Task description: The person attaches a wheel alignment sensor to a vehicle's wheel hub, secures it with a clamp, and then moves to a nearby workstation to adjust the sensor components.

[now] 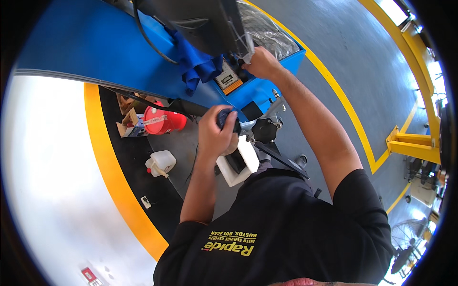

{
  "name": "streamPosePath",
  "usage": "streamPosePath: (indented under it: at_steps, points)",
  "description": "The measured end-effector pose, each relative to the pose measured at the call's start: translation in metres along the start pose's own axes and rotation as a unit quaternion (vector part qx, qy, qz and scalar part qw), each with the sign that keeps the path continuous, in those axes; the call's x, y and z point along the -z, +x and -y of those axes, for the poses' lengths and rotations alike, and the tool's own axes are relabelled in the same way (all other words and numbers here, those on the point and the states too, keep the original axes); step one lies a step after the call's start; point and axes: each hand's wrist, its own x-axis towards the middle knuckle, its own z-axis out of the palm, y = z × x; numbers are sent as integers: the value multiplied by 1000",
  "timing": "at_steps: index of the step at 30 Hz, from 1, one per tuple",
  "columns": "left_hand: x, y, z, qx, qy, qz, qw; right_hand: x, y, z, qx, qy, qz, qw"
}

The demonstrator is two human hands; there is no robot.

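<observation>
My left hand [215, 136] is closed round a dark rounded knob [223, 118] at the end of a metal bar. Beside it, a black lobed hand knob [266, 129] sits on the same metal assembly. Farther off, my right arm reaches to the edge of a large dark grey piece of equipment [202, 24]. There my right hand [260, 63] has its fingers bent round a small dark part I cannot make out. Between the hands, a grey and orange device with a small display [228, 80] rests on the blue cabinet [119, 43]. A blue cloth [198, 64] hangs next to it.
Below my left hand is a white angular frame [245, 164]. A red bucket [162, 119], an open carton [129, 125] and a white plastic jug [163, 162] stand on the floor at left, near the white wall [57, 167]. Yellow steel framework [415, 145] rises at right.
</observation>
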Motion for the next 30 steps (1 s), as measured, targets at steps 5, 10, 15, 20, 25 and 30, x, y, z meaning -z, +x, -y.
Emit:
streamPosePath:
  at_steps: [5,10,15,20,25,30]
  points:
    - [47,-39,58,31,103,-74,991,-8,0,5,7,93,-4,996]
    - [66,-84,122,112,188,-74,973,-14,5,-6,20,112,-18,993]
    - [48,-136,189,228,219,-16,949,-45,20,-28,11,143,-28,989]
    - [17,-206,252,353,167,29,920,-60,31,-50,40,148,-31,988]
    - [3,-293,292,431,199,129,871,-53,44,-69,66,-3,-129,989]
    - [-3,-382,326,482,246,271,796,-63,59,-67,125,100,-82,984]
